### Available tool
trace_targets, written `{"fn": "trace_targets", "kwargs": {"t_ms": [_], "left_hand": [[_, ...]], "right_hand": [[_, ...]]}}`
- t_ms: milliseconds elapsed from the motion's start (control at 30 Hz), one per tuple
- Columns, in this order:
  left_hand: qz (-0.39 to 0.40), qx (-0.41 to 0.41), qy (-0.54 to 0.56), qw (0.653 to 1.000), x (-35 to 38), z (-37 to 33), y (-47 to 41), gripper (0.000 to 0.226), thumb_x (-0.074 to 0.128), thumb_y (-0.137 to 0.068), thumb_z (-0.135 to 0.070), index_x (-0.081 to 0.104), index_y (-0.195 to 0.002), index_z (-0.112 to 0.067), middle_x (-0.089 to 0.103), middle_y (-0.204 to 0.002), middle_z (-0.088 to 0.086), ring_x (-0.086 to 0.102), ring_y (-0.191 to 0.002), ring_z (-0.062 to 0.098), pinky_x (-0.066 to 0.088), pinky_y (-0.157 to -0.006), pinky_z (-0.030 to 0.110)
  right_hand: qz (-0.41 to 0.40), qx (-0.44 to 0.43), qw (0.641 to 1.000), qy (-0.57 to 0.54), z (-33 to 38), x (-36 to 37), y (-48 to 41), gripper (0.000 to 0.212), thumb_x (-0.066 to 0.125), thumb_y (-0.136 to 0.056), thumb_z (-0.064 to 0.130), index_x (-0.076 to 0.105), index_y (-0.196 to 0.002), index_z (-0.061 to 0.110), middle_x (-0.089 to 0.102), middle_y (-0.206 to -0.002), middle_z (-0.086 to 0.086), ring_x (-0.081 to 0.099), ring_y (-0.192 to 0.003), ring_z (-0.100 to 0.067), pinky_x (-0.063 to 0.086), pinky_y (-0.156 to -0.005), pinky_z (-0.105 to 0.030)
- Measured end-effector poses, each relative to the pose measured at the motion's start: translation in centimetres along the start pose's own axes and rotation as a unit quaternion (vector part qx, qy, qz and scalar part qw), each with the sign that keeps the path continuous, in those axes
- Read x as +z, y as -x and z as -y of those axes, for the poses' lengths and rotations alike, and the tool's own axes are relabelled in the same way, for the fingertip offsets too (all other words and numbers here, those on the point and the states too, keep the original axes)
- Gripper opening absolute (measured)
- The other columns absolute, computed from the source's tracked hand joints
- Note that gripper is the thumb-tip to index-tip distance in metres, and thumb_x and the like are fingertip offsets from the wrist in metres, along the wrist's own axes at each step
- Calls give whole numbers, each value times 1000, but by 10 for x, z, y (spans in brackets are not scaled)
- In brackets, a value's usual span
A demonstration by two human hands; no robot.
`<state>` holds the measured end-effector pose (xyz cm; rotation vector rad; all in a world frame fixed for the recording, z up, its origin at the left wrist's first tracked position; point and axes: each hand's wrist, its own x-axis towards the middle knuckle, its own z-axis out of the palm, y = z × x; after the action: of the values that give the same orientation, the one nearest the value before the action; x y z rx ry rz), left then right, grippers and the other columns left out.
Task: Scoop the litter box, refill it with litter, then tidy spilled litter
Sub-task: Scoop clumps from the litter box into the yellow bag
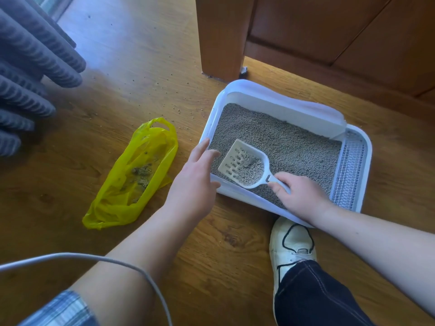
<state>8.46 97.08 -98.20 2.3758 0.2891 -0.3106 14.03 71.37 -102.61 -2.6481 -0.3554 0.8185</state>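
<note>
A white litter box (286, 104) sits on the wooden floor, filled with grey litter (277, 137). My right hand (300, 194) grips the handle of a white slotted scoop (244, 164), which is held over the litter with grey granules and a clump in it. My left hand (195, 177) rests on the box's near left rim, fingers curled over the edge. To the left of the box lies a yellow plastic bag (134, 175) on the floor, with scooped clumps inside.
Spilled litter grains (179, 109) dot the floor left of and behind the box. A wooden furniture leg (223, 36) stands behind it. A grey ribbed cushion (28, 74) is at far left. My white shoe (292, 245) is by the box's near edge. A grey cable (94, 257) crosses my left arm.
</note>
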Motion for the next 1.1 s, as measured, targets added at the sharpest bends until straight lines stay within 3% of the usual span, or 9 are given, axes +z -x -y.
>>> {"fn": "trace_targets", "kwargs": {"t_ms": [433,867,1100], "left_hand": [[-2,3,1,1000,-1,0,-1,62,72,-84,-8,47,-137,-29,14,-161,-19,41,-136,11,44,-93,29],[-1,2,-4,1000,-1,0,0,62,72,-85,-9,46,-137,-29,13,-161,-20,43,-135,12,47,-92,30],[-4,6,-6,1000,0,2,-1,61,74,-83,-9,47,-135,-28,15,-161,-18,45,-133,13,48,-91,32]], "right_hand": [[-10,1,1000,-10,0,-1,0,34,43,-98,56,48,-76,31,57,-63,4,56,-63,-18,45,-60,-36],[-22,5,1000,-2,-2,-1,-1,31,43,-98,54,54,-90,26,61,-68,5,58,-68,-21,49,-65,-36],[5,47,999,14,-4,-1,-8,42,40,-95,62,57,-85,25,62,-69,6,60,-71,-21,51,-67,-36]]}}
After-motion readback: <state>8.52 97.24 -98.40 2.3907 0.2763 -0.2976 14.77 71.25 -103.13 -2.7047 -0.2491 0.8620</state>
